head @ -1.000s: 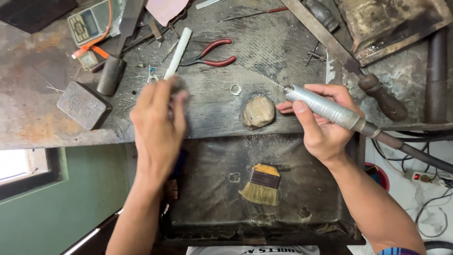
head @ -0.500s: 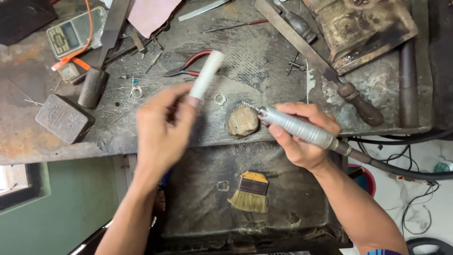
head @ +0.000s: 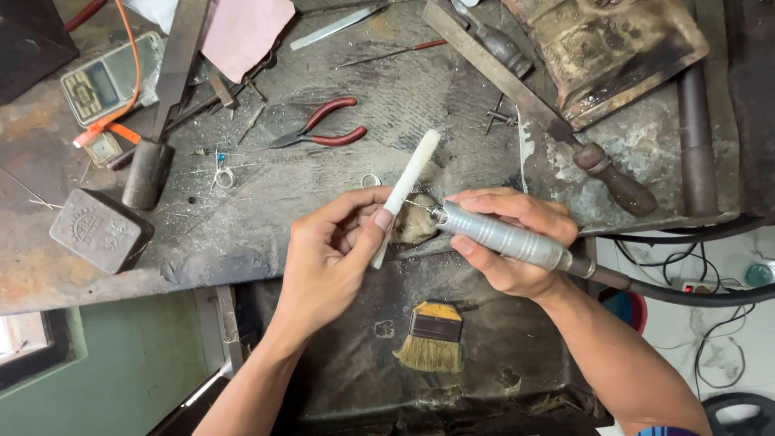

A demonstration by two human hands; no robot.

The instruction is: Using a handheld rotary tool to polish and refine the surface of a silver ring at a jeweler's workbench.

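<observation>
At the centre of the frame, a person's left hand (head: 335,258) is closed around a slim white cylindrical stick (head: 406,196), thumb and fingers pinching its lower end so that the stick slants up and to the right, its upper end free above the bench. The right hand (head: 508,242), just right of centre, is wrapped firmly around a ribbed silver metal rotary handpiece (head: 504,236), whose fine tip (head: 418,204) meets the white stick about midway along it. A dark flexible shaft (head: 686,292) runs from the rear of the handpiece to the right edge of the frame. Both tools are held over a worn wooden bench peg (head: 416,228) at the front edge of the scarred grey metal-topped workbench (head: 242,234).

Below the hands, in the lower centre, a small brush with pale bristles and a yellow-tipped handle (head: 429,337) lies in a dark tray (head: 339,379). Above the hands, red-handled pliers (head: 323,127) lie on the bench, with a small metal ring (head: 370,180) just beside the stick. At upper left sit a pocket digital scale (head: 105,81) and a pink sheet (head: 242,32); a dark embossed metal block (head: 98,230) rests at far left. A wooden-handled file (head: 537,105) slants across the upper right, touching a battered rusty metal box (head: 613,48).
</observation>
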